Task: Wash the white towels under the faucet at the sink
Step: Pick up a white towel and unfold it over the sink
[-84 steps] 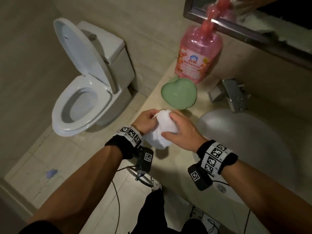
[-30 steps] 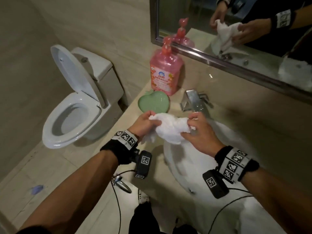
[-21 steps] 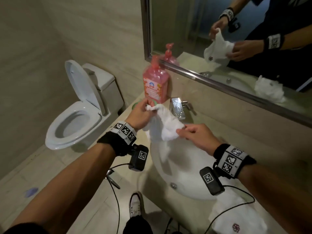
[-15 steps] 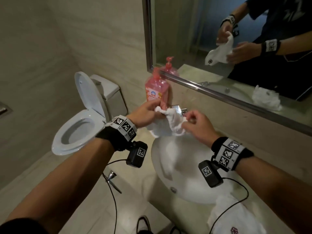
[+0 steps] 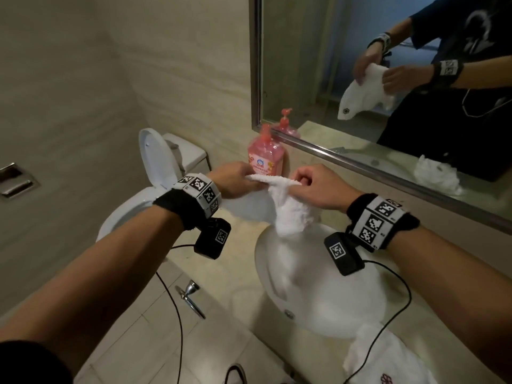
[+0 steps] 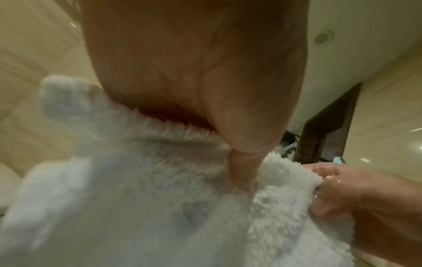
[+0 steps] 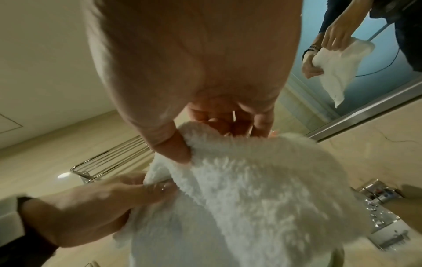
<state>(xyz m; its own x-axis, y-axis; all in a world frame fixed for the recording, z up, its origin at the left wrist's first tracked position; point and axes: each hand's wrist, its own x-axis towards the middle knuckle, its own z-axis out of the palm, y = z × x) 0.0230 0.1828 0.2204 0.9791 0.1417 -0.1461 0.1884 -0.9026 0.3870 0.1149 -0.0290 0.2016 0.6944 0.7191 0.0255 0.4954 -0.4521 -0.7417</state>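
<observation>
Over the sink (image 5: 318, 295) the air is open below the hanging towel (image 5: 288, 214). The soap bottle (image 5: 266, 159) stands just behind the hands, the mirror (image 5: 360, 79) beyond; a second towel (image 5: 388, 361) crowds the counter's near right edge.

Left hand (image 5: 235, 182) and right hand (image 5: 318, 187) pinch a white towel (image 5: 288, 212) stretched between them; it hangs over the sink (image 5: 318, 295) below, pink soap bottle (image 5: 266, 159) just beyond the fingers
</observation>
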